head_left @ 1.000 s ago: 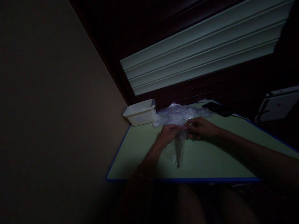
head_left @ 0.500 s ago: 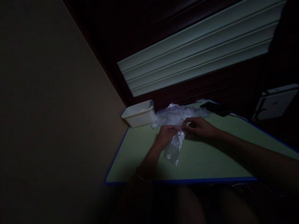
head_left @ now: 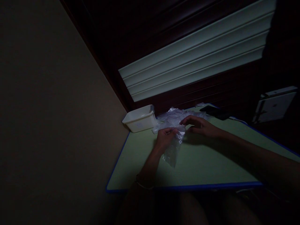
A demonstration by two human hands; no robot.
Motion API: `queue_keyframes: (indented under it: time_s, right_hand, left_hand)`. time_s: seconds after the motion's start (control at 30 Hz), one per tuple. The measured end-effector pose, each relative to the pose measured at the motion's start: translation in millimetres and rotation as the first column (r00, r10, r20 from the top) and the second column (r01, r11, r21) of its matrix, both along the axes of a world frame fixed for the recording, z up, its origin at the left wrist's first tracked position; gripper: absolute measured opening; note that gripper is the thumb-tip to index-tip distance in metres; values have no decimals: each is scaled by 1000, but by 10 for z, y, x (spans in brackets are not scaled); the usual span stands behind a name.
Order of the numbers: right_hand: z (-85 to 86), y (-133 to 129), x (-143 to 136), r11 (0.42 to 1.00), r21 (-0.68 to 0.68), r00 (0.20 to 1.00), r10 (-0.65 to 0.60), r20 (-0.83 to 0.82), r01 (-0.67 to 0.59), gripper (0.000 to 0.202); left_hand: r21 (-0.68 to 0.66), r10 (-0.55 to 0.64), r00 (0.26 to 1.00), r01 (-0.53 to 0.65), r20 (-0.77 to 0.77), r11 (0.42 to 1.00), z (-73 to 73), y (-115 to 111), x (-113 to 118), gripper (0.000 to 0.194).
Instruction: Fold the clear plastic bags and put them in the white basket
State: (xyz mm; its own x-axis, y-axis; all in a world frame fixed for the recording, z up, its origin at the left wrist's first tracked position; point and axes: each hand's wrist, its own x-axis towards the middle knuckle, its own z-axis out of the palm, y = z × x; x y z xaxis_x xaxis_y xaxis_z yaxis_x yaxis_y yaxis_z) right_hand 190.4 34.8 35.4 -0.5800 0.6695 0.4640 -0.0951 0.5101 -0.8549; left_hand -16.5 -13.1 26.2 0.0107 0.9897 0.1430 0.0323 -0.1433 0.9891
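A clear plastic bag (head_left: pixel 172 151) hangs from my left hand (head_left: pixel 166 137), whose thumb and fingers pinch its upper edge. Just right of it, my right hand (head_left: pixel 198 125) is at the bag's top right corner, its thumb and index finger apart and curved. Whether the right fingertips touch the film is too dark to tell. Behind both hands lies a crumpled pile of clear plastic bags (head_left: pixel 167 117) on the green table (head_left: pixel 211 162).
A white plastic bin (head_left: pixel 140 122) stands at the table's back left corner, against the wall. A dark flat object (head_left: pixel 215 112) with a white cable lies at the back right. White boxy items (head_left: pixel 274 106) are beyond the table's right side.
My right thumb and index finger have spread apart at the bag's top. The bag's upper part now stands up a little between my hands. The view has shifted slightly.
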Motion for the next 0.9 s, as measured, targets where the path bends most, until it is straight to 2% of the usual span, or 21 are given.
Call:
queue_keyframes:
  time_s: [0.27, 0.43, 0.53, 0.67, 0.77, 0.9]
  right_hand:
    - [-15, -13, -27, 999, -24, 992, 26, 121, -23, 17]
    - [-9, 3, -17, 997, -61, 985, -37, 170, 48, 22]
    - [1, 20, -15, 992, -89, 991, -75, 111, 85, 26]
    - [21, 0, -38, 976, -187, 991, -92, 96, 108, 34]
    - [13, -28, -73, 970, -205, 983, -100, 152, 131, 36]
    - [-35, -28, -110, 959, -230, 983, -142, 118, 166, 36]
  left_hand:
    - [-17, -43, 995, 42, -86, 999, -26, 6, -28, 41]
    - [-15, -29, 993, 28, -119, 1000, -26, 10, -31, 38]
    - [10, -6, 991, 7, -135, 1000, -25, 17, -38, 36]
    - [18, 7, 994, -5, -108, 1000, -36, 25, -38, 37]
    - [3, 0, 996, 0, -89, 1000, -44, 27, -28, 38]
    - [-20, -15, 1000, 15, -11, 1000, -29, 18, -13, 41]
